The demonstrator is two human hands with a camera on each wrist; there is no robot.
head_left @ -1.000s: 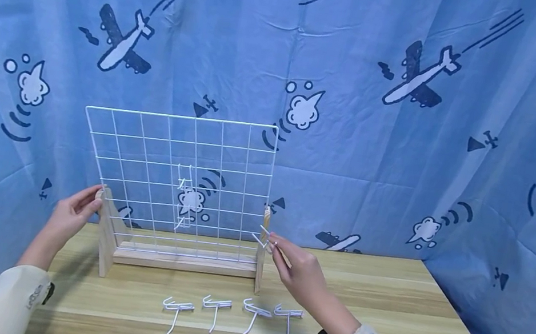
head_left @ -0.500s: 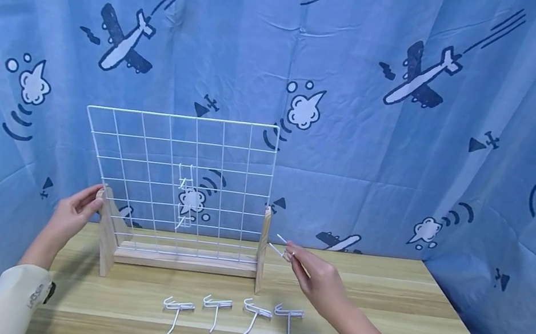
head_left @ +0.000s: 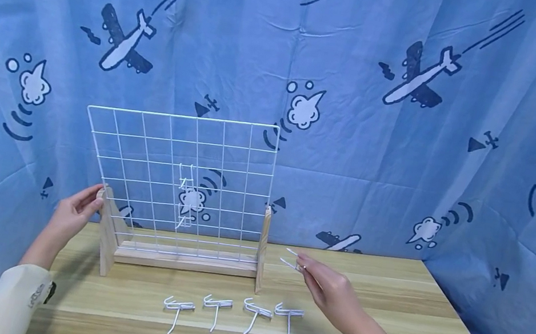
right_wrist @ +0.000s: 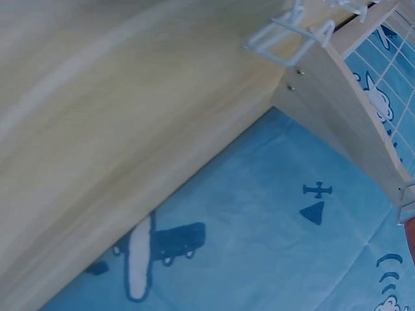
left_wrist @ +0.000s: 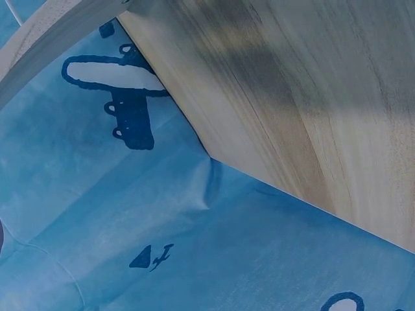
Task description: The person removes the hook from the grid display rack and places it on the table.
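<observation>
A white wire grid panel (head_left: 178,176) stands upright in a wooden stand (head_left: 186,261) in the head view. My left hand (head_left: 66,222) pinches the top of the stand's left side piece, thumb in front. Two white hooks hang on the grid, an upper hook (head_left: 185,182) and a lower hook (head_left: 183,222). To the right of the stand, my right hand (head_left: 332,292) holds another white wire hook (head_left: 291,263) between thumb and fingers, its prongs pointing left, apart from the grid. In the right wrist view, that held hook (right_wrist: 406,202) shows at the right edge beside a fingertip.
Several white hooks (head_left: 254,312) lie in a row on the wooden table (head_left: 354,318) in front of the stand. A blue curtain (head_left: 354,145) with airplane prints hangs behind and at both sides. The right wrist view shows the stand's right side piece (right_wrist: 343,110).
My right hand has moved right and down, carrying the hook away from the stand's right side. My left hand stays on the left side piece, and the hanging hooks have not moved.
</observation>
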